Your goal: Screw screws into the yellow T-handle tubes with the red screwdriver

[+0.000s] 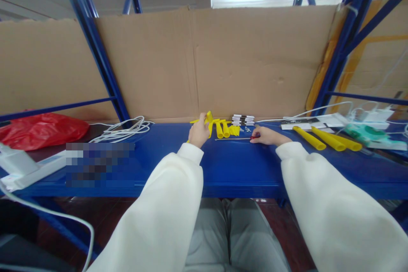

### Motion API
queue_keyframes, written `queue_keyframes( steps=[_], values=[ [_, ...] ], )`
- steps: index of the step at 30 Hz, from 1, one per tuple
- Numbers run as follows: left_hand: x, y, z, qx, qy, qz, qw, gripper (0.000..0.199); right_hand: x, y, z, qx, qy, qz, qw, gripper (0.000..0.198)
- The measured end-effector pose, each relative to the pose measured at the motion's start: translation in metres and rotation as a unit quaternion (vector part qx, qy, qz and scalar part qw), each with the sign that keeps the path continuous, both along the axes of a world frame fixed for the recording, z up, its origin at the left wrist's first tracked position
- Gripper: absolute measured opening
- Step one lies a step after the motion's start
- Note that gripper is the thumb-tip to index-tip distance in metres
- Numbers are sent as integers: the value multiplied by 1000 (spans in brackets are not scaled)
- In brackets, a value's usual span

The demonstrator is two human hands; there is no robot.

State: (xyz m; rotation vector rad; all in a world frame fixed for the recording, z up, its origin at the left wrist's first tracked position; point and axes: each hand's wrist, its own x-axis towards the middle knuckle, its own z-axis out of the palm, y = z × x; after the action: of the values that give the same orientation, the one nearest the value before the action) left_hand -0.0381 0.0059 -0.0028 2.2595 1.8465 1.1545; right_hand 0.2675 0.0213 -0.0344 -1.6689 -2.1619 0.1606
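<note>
My left hand (199, 131) is closed on a yellow plastic part (209, 117) toward the back of the blue tabletop; the fingers hide much of it. My right hand (266, 135) grips the red handle of a screwdriver (234, 139), whose long thin shaft points left, low over the tabletop or resting on it. Between the hands stand more yellow tube-like parts (219, 129) and a cluster of small yellow pieces (234, 131). Several tiny metal pieces, seemingly screws (246, 129), lie beside them. Behind these is a stack of white strips with black bands (242, 120).
To the right lie several yellow tubes (328, 138), a green-and-white packet (363, 134) and white cables. On the left are a coiled white cable (134, 127), a red plastic bag (44, 129) and a white power strip (35, 170). A cardboard panel (248, 59) stands behind, between blue posts.
</note>
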Motion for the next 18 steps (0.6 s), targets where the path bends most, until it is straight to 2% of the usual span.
queue_keyframes(
  steps=[7, 13, 18],
  values=[
    [2, -1, 1, 12, -51, 15, 999, 38, -12, 0, -2, 0, -7, 28, 1000, 14],
    [1, 2, -3, 22, -54, -9, 998, 35, -7, 6, -6, 14, -27, 20, 999, 19],
    [1, 3, -4, 27, -61, -13, 998, 33, -5, 8, -7, 57, -40, 20, 997, 22]
  ],
)
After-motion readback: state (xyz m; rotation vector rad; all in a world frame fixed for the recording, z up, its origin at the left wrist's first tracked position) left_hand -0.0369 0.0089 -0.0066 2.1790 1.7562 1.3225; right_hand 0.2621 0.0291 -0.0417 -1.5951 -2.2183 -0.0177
